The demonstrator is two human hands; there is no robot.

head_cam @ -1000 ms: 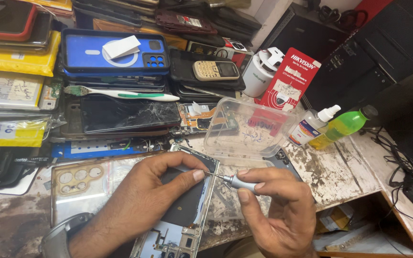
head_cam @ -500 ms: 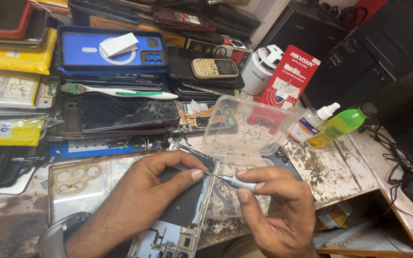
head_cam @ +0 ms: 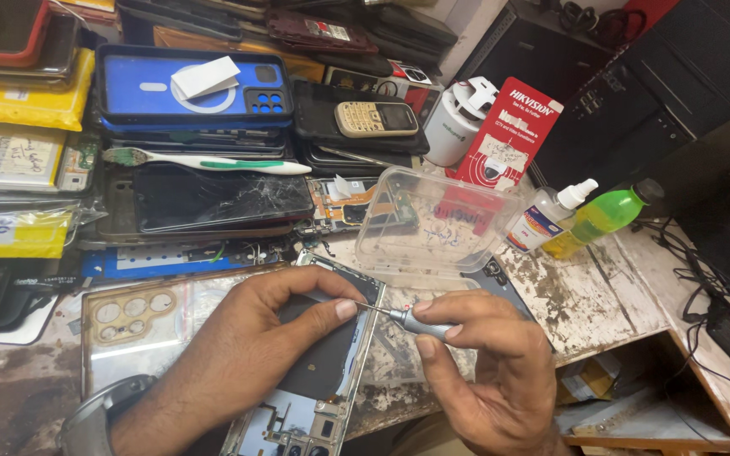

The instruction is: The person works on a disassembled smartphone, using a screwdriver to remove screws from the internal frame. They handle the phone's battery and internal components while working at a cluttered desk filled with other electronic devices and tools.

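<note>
Steel tool: a small silver screwdriver (head_cam: 420,322) is pinched between the thumb and fingers of the right hand (head_cam: 487,371), its thin tip angled left toward the edge of the opened phone (head_cam: 318,380); the low, slanted hold seems meant for fine control.
Left hand: the left hand (head_cam: 251,350) lies curled over the phone's dark inner plate, fingertips pressing down and the thumb close to the screwdriver tip, apparently to keep the phone from sliding; it grips nothing, it pins.
Opened phone: lies flat on the worn white bench (head_cam: 585,295), back off, circuit parts showing at its near end, directly under both hands.
Clear plastic box (head_cam: 433,224): just beyond the hands, tilted open, close enough to take small parts.
Clear back case (head_cam: 128,317): left of the phone, with camera cut-outs, flat on the bench.
Cracked phone (head_cam: 221,203): farther back, screen shattered, on a stack of others.
Toothbrush (head_cam: 204,162): white and green, laid across the stack above the cracked phone.
Blue case (head_cam: 192,89): at the top of the pile, a white card on it.
Bottles: a small white dropper bottle (head_cam: 542,219) and a green bottle (head_cam: 601,218) lie to the right, near the red box (head_cam: 509,135).
</note>
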